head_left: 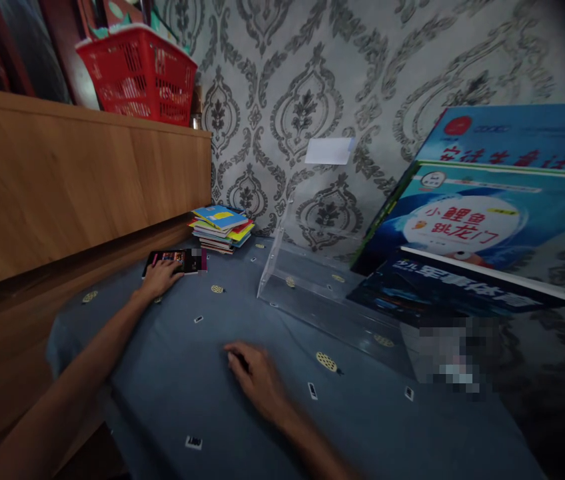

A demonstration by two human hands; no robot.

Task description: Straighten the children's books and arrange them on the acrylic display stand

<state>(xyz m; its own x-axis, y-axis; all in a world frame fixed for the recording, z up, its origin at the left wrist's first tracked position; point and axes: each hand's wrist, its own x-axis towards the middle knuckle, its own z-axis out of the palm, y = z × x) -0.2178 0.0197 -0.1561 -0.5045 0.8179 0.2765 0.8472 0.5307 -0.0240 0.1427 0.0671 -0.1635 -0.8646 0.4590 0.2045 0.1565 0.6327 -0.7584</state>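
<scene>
At the far left of the table, my left hand (161, 277) rests on a dark-covered book (190, 261), its fingers laid over the cover. Part of that cover is blurred out. Nearer to me, my right hand (257, 380) hovers at or just above the blue tablecloth (202, 380), fingers loosely curled and thumb apart. Nothing shows in it. Ahead of it on the right stands a clear acrylic rack (307, 300). Several picture books lean in its right part: a blue one at the back (517, 130), a turquoise one (462, 213), and a dark navy one in front (462, 287).
A stack of thin, colourful books (222, 230) sits by the wall behind the left hand. A wooden cabinet (87, 173) lines the left side, with a red plastic basket (142, 73) on top. Patterned wallpaper (307, 100) covers the wall behind, bearing a white label (330, 151).
</scene>
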